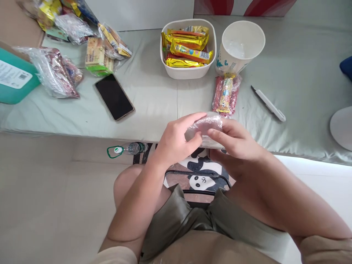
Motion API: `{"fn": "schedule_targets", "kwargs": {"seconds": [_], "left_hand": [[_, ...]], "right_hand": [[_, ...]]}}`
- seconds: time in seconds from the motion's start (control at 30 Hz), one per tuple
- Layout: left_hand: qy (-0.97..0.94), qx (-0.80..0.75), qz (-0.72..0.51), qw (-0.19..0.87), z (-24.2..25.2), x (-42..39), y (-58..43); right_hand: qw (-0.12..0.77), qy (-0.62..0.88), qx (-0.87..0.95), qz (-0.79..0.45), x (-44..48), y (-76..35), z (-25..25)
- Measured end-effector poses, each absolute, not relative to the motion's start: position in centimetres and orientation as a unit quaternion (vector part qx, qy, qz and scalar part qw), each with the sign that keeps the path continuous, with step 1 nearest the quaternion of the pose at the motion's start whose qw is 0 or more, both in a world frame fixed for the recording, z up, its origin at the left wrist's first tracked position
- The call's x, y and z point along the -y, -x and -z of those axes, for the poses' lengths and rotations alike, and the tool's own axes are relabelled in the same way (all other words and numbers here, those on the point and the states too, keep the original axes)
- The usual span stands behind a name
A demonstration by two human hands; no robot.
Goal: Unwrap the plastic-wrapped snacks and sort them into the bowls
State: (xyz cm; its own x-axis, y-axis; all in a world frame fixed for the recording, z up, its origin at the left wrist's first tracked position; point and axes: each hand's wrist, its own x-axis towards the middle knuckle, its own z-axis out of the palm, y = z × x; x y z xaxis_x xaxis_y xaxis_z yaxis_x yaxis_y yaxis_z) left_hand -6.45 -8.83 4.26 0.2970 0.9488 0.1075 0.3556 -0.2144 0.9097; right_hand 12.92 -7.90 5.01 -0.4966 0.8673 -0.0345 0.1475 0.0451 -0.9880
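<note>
At the far left, a green box [20, 90] stood at the frame's edge, with packaged snacks [73, 27] heaped beyond and right of it. A clear bag with a dark red packet [59, 71] lay beside the box, and a pale block of snacks [96, 55] sat farther right. The phone [114, 97] lay slanted, its nearest corner a little in from the near edge of the bed [154, 102]. Below that edge, a plastic bottle [134, 148] was down on the floor [55, 190]. A broad strip of sheet separated the phone from the white tub [187, 73], which held yellow-wrapped bars [191, 51].

At the middle, the left hand [176, 137] pinched a clear plastic packet [205, 124] between thumb and curved fingers, over the bed's near edge. The right hand [236, 141] gripped its right side, thumb pressed on top; its other fingers were partly hidden. A panda-print bag [202, 181] showed between the knees.

Just beyond the hands lay a red packet with a yellow bar [225, 95] on it, near the paper cup [233, 64]. Open sheet stretched right of these to a slim white tool [269, 104], lying aslant. At the far right, a white rounded object [342, 128] reached the frame's edge.
</note>
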Motion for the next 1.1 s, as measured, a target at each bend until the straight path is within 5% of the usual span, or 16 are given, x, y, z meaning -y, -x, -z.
{"fn": "schedule_targets", "kwargs": {"seconds": [0.17,0.4,0.6,0.77,0.9,1.1], "left_hand": [[-0.588,-0.485,-0.401,0.508,-3.3,8.1,7.0],[-0.509,-0.394,-0.426,0.636,-1.8,6.7,6.2],[-0.518,-0.407,-0.476,0.582,-0.4,3.9,4.9],[-0.564,-0.465,-0.502,0.463,0.5,2.6,5.0],[-0.641,-0.460,-0.482,0.380,0.6,2.3,4.3],[-0.698,-0.419,-0.459,0.357,0.2,2.3,2.9]], "right_hand": [[0.418,0.507,0.637,-0.403,7.7,-12.6,-4.1],[0.374,0.567,0.601,-0.421,7.3,-12.3,-3.4],[0.405,0.566,0.593,-0.405,6.5,-12.7,-3.2],[0.460,0.620,0.616,-0.154,2.9,-15.2,-5.0],[0.360,0.623,0.694,-0.031,-4.2,-17.6,-7.9],[0.116,0.564,0.817,-0.038,-15.8,-20.4,-8.6]]}}
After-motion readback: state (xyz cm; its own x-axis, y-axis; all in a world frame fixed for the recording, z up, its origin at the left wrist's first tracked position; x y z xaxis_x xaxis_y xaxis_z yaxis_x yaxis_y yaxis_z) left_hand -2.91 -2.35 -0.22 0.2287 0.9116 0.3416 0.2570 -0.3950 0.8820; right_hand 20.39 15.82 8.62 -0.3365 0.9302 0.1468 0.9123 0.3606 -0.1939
